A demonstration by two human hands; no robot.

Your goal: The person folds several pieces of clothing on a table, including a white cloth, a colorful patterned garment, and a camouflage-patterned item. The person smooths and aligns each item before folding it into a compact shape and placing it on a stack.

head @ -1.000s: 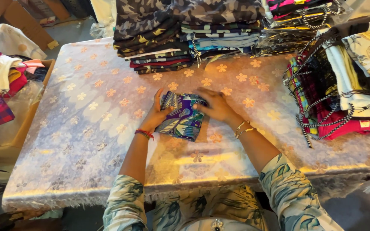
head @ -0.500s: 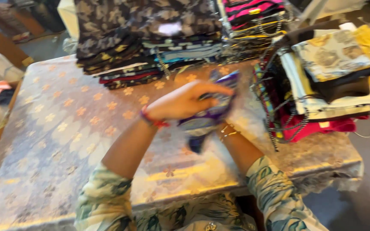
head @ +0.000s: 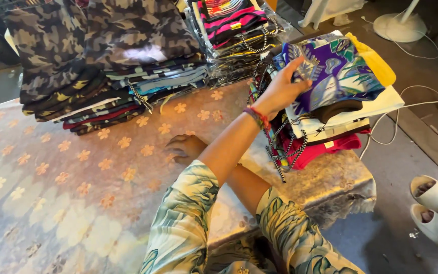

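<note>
The left hand (head: 280, 91) has its grip clamped on a folded purple leaf-print garment (head: 333, 71), resting atop the side pile (head: 351, 119). Best to set it square, edges flush with the yellow piece (head: 376, 61) beneath. Behind the grip, the right hand (head: 186, 147) lies flat and empty on the counter (head: 77, 193).

A cloth-covered table among stacked garments on a grey floor.

The table (head: 51, 167) wears a pale covering with orange flowers. Camouflage stacks (head: 77, 45) rise at its far edge. A white fan base (head: 399, 25) and white cables (head: 416, 101) lie on the concrete floor (head: 406, 152).
</note>
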